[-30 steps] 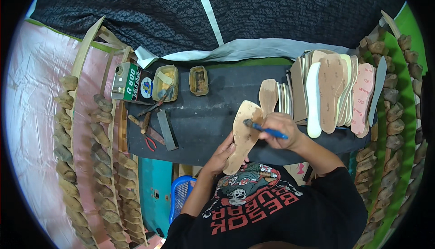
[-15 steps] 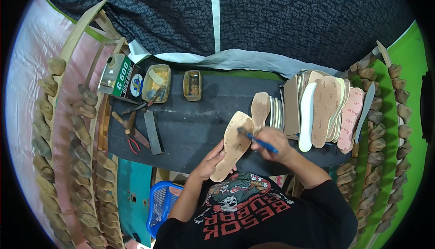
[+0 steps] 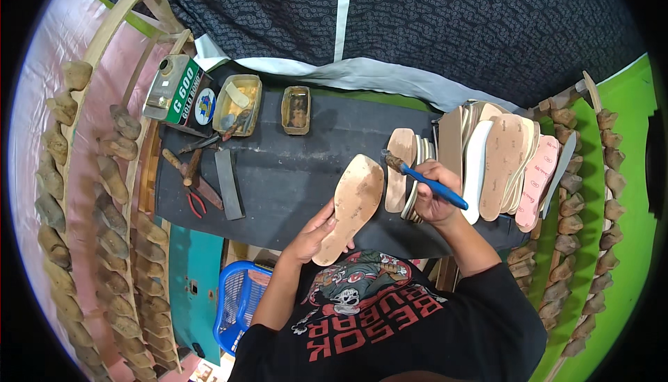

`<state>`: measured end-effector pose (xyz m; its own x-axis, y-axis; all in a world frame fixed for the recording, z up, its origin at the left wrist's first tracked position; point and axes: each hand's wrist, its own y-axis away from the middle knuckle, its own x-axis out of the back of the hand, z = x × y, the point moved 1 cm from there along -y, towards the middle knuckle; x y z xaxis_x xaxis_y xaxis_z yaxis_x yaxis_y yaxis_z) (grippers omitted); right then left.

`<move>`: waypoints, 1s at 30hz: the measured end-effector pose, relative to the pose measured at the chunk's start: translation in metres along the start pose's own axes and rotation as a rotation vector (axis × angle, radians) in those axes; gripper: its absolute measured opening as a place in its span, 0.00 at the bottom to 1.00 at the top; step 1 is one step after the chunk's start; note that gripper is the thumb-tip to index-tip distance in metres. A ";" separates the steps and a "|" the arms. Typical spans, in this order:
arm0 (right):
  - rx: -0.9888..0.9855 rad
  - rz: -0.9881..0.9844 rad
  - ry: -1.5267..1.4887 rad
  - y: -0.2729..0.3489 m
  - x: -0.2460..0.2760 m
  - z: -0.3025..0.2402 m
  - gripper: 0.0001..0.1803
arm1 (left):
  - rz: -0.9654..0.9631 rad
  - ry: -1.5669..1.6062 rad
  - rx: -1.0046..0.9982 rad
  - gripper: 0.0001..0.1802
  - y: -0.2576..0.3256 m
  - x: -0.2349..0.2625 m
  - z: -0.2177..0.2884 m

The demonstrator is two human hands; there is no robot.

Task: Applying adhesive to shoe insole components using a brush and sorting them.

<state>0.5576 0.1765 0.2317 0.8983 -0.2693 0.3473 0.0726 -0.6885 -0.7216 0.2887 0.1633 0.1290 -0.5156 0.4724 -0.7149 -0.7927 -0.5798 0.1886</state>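
Observation:
My left hand (image 3: 313,236) grips a tan insole (image 3: 360,191) by its narrow end, holding it tilted above the front of the table. Darker damp-looking patches mark the insole's upper face. In my right hand (image 3: 436,197) is a paintbrush (image 3: 417,176) with a blue handle. Its brown, stained bristles point left and stand apart from the insole, just right of its wide end. Behind the brush, another tan insole (image 3: 399,180) leans at the front of a row of upright insoles, partly covered by my right hand.
Many insoles (image 3: 502,166) stand packed at the table's right. At the left are a glue can (image 3: 167,93), two tubs, the larger (image 3: 254,107) and the smaller (image 3: 297,129), pliers (image 3: 197,204), a hammer and a grey strip (image 3: 228,184). Racks of wooden shoe lasts (image 3: 52,211) flank both sides. A blue basket (image 3: 226,305) sits below.
The brush has lifted off the insole's face and moved right and up with my right hand. The insole in my left hand has shifted slightly left and up in view.

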 end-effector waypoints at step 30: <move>0.055 -0.352 -0.044 0.032 -0.014 -0.011 0.17 | 0.027 -0.214 0.047 0.38 -0.010 -0.018 0.002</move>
<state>0.5427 0.1510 0.2100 0.8317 0.0086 0.5551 0.4034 -0.6965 -0.5935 0.3052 0.1613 0.1414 -0.5905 0.5902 -0.5504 -0.7891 -0.5650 0.2408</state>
